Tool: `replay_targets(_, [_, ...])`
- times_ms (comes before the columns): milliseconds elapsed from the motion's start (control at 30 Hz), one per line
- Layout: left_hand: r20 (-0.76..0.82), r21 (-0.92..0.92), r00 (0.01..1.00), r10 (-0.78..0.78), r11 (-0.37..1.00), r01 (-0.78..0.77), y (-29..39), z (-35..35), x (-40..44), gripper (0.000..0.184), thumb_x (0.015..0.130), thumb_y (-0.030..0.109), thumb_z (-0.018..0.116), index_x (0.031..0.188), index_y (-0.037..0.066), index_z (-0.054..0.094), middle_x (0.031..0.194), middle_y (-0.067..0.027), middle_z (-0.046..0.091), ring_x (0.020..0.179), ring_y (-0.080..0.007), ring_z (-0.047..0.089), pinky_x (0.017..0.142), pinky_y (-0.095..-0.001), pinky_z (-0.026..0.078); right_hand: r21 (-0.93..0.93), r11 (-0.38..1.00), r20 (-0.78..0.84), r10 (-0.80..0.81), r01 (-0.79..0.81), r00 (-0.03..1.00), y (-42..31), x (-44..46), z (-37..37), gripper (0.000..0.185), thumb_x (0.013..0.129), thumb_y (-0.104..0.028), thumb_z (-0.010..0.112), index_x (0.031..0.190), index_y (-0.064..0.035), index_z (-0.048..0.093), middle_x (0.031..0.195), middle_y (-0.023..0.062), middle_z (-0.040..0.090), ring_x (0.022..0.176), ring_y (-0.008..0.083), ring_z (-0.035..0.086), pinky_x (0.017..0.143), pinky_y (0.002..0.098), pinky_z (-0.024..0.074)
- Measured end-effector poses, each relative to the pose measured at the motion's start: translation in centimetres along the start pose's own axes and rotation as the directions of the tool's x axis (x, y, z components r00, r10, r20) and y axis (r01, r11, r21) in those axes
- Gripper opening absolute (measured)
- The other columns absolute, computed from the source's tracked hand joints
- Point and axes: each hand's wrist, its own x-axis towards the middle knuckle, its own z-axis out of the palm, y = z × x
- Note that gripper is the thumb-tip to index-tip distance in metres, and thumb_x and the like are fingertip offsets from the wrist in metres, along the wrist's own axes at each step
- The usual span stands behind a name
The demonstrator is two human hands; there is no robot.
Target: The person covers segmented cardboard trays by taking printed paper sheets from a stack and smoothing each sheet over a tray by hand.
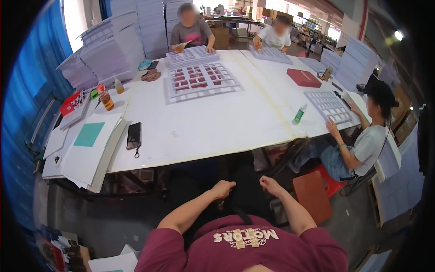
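Two bare hands curled closed, left hand (223,189) and right hand (270,185), near black trousers (248,190); nothing visibly held. On white tabletop (204,122), flat black smartphone (134,135) with ring strap (137,154): probably light, stiff, slippery; graspable by long edges.

A person wears a maroon, short-sleeved fabric T-shirt (199,254) over black fabric trousers (247,188).
Across the T-shirt's chest, cream block lettering (247,235) reads "MOTORS"; loose maroon sleeves (322,247) flank it.
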Motion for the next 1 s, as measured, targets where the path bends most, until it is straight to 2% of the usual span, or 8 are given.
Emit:
replay_targets(167, [-0.200, -0.081, 0.951, -0.236, 0.971, 0.224, -0.3, 2.9, -0.5, 0.017, 0.085, 0.007, 0.054, 0.100, 0.003, 0.060, 0.091, -0.0217, 0.069, 0.090, -0.0403, 0.066, 0.080, -0.0506, 0.051, -0.478, 0.861, -0.180, -0.289, 0.173, 0.940, 1.7, 1.3, 1.3, 0.025, 0.086, 0.002, 0.053, 0.109, -0.0030, 0.059, 0.086, 0.0121, 0.064, 0.085, 0.0270, 0.065, 0.076, 0.0359, 0.0498])
replay_targets(333, [-0.165, 0.109, 0.921, -0.354, 0.921, 0.374, -1.5, 3.7, 2.5, 0.023, 0.083, 0.006, 0.053, 0.102, 0.005, 0.065, 0.096, -0.0194, 0.070, 0.095, -0.0366, 0.068, 0.084, -0.0489, 0.051, -0.613, 0.790, -0.255, -0.193, -0.004, 0.947, -0.2, 3.7, 2.5, 0.025, 0.080, -0.008, 0.057, 0.102, -0.0092, 0.070, 0.102, 0.0205, 0.066, 0.100, 0.0399, 0.061, 0.086, 0.0466, 0.0493])
replay_targets(533, [0.112, 0.239, 0.952, -0.284, 0.938, 0.252, -2.2, 2.7, 2.0, 0.020, 0.078, 0.007, 0.058, 0.091, 0.004, 0.071, 0.097, -0.0203, 0.070, 0.096, -0.0359, 0.068, 0.084, -0.0457, 0.054, -0.694, 0.719, 0.004, 0.048, -0.032, 0.999, 1.0, 4.2, 1.4, 0.035, 0.081, -0.002, 0.055, 0.113, -0.0083, 0.068, 0.111, 0.0214, 0.066, 0.107, 0.0380, 0.062, 0.091, 0.0460, 0.0499])
replay_targets(667, [0.201, 0.273, 0.967, -0.157, 0.957, 0.099, -1.9, 1.7, 0.2, 0.021, 0.075, 0.008, 0.060, 0.092, 0.004, 0.072, 0.097, -0.0207, 0.070, 0.095, -0.0364, 0.068, 0.083, -0.0454, 0.055, -0.630, 0.770, 0.098, -0.044, 0.097, 0.994, 2.7, 1.4, 0.4, 0.031, 0.078, -0.003, 0.054, 0.105, -0.0051, 0.069, 0.099, 0.0238, 0.067, 0.098, 0.0406, 0.064, 0.084, 0.0451, 0.0508])
replay_targets(767, [0.179, 0.281, 0.969, -0.171, 0.953, 0.117, 0.0, 0.0, -0.9, 0.021, 0.076, 0.009, 0.060, 0.092, 0.004, 0.072, 0.094, -0.0199, 0.070, 0.093, -0.0359, 0.069, 0.082, -0.0458, 0.055, -0.517, 0.856, 0.096, 0.056, 0.002, 0.994, 0.2, 0.1, -0.2, 0.028, 0.077, -0.003, 0.057, 0.103, -0.0024, 0.068, 0.096, 0.0243, 0.067, 0.100, 0.0405, 0.063, 0.084, 0.0473, 0.0503])
replay_targets(867, [0.156, 0.322, 0.973, -0.172, 0.940, 0.115, 0.9, -1.1, -0.2, 0.019, 0.077, 0.011, 0.059, 0.091, 0.006, 0.072, 0.093, -0.0185, 0.071, 0.091, -0.0347, 0.069, 0.080, -0.0463, 0.055, -0.743, 0.666, 0.053, -0.040, 0.066, 0.998, -0.4, 0.5, -0.7, 0.025, 0.077, -0.008, 0.059, 0.100, -0.0039, 0.068, 0.093, 0.0244, 0.067, 0.096, 0.0414, 0.064, 0.083, 0.0469, 0.0503])
replay_targets(933, [0.084, 0.154, 0.996, 0.038, 0.987, -0.050, 1.8, -2.8, -0.8, 0.014, 0.084, 0.015, 0.056, 0.083, 0.006, 0.067, 0.087, -0.0178, 0.069, 0.086, -0.0375, 0.067, 0.074, -0.0488, 0.053, -0.635, 0.772, 0.021, -0.012, 0.022, 1.000, -1.5, 0.2, -1.9, 0.028, 0.080, -0.010, 0.062, 0.106, -0.0025, 0.068, 0.090, 0.0212, 0.069, 0.087, 0.0337, 0.069, 0.077, 0.0401, 0.0530])
replay_targets(1000, [-0.252, 0.020, 0.928, 0.273, 0.961, -0.277, 3.6, -6.5, -1.4, 0.013, 0.085, 0.015, 0.057, 0.078, 0.006, 0.063, 0.081, -0.0159, 0.064, 0.082, -0.0372, 0.063, 0.073, -0.0483, 0.050, -0.500, 0.866, -0.039, 0.007, -0.026, 0.999, -5.3, -1.3, -3.7, 0.043, 0.079, -0.017, 0.075, 0.118, -0.0017, 0.066, 0.091, 0.0142, 0.072, 0.085, 0.0244, 0.071, 0.079, 0.0341, 0.0547])
